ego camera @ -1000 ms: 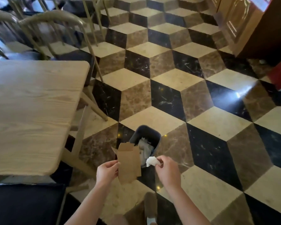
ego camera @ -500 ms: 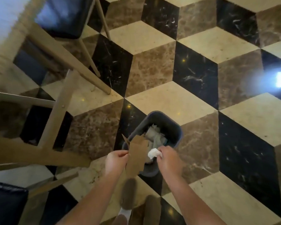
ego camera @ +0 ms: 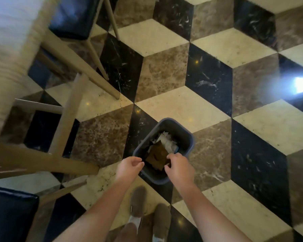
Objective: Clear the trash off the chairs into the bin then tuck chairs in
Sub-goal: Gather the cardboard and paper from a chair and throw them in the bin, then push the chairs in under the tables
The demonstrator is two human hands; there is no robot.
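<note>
Hands hover over a small dark bin (ego camera: pixel 189 151) that stands on a floor (ego camera: pixel 208 105) tiled in cream, brown and black marble. The left hand (ego camera: pixel 129 165) sits at the bin's near-left rim, fingers loosely curled and gripping nothing. The right hand (ego camera: pixel 179 165) hangs above the near-right rim, fingers spread downward, its grip likewise empty. Inside the bin lies a piece of brown cardboard (ego camera: pixel 157 154), tilted against the near wall, with crumpled white paper (ego camera: pixel 166 142) just behind it (a small patch of blue shows at the paper's right edge). Two feet in tan slippers (ego camera: pixel 138 201) stand on the floor just short of the bin. To the left, the blurred edge of a light wooden table (ego camera: pixel 9 55) fills the frame, its angled legs reaching the floor near the bin. A chair with a dark padded seat (ego camera: pixel 72 16) sits at upper left beside the table; another dark seat (ego camera: pixel 10 212) shows at lower left.
</note>
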